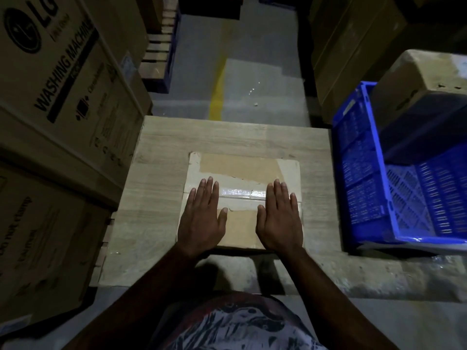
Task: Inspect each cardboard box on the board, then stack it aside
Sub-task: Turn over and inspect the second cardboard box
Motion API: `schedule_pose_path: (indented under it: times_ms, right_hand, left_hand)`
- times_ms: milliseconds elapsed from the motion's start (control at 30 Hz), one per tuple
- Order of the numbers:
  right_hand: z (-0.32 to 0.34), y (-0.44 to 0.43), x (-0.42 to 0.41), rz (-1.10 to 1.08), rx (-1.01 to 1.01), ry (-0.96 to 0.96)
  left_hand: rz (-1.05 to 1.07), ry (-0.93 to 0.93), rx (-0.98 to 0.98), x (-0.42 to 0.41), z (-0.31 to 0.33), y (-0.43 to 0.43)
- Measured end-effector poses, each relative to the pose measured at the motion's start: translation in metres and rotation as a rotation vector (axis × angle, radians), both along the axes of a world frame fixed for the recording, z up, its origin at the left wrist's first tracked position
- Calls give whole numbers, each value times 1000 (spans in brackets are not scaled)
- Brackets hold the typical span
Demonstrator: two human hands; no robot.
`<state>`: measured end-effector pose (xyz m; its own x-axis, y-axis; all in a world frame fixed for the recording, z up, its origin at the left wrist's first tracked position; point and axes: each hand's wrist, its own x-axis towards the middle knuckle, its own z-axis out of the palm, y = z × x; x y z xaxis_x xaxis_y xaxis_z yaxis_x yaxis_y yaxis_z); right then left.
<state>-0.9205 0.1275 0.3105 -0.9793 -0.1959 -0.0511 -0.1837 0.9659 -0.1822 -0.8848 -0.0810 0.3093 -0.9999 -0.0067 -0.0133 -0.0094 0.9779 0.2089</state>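
One flat cardboard box (242,170) lies on the pale wooden board (227,135), its top crossed by glossy clear tape and brown tape. My left hand (202,218) rests flat on the box's left half, fingers straight and pointing away from me. On the right half my right hand (279,218) lies flat in the same way. Both palms cover the near part of the lid; the taped seam shows between them.
Big washing-machine cartons (63,97) are stacked close on the left. A blue plastic crate (364,157) stands to the right with a cardboard box (429,79) in it. Beyond the board is grey floor with a yellow line (217,92), pallets and more cartons.
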Motion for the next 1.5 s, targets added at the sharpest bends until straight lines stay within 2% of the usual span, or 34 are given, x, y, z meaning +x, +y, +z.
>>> schedule_pose_path:
  times_ms: [333, 533, 600, 733, 967, 1033, 1100, 1200, 1267, 1367, 1500]
  right_hand:
    - [0, -2, -2, -7, -13, 11]
    - [30, -5, -38, -62, -128, 147]
    - [31, -6, -59, -57, -136, 143]
    - [10, -7, -79, 0, -18, -21]
    - [1, -6, -80, 22, 54, 15]
    - [3, -6, -81, 2, -1, 22]
    - [6, -6, -80, -84, -80, 50]
    - [17, -7, -82, -435, -285, 55]
    - [23, -1, -93, -666, -466, -113]
    - [31, 16, -110, -739, -666, -385]
    - [47, 21, -100, -732, -774, -364]
  left_hand:
    - [-20, 8, -18, -5, -3, -1]
    - [97, 41, 119, -31, 11, -9]
    - [93, 36, 93, -58, 16, -16]
    - [13, -6, -43, -90, 7, -27]
    - [-2, 38, -114, -91, 2, -25]
    - [80, 18, -116, -90, 4, -25]
    - [338, -21, -12, -92, 9, -23]
    - [722, -90, 363, -99, 17, -30]
    - [762, -162, 562, -103, 23, -40]
    - [753, -265, 706, -98, 37, -44]
    - [894, -244, 764, -86, 56, -36]
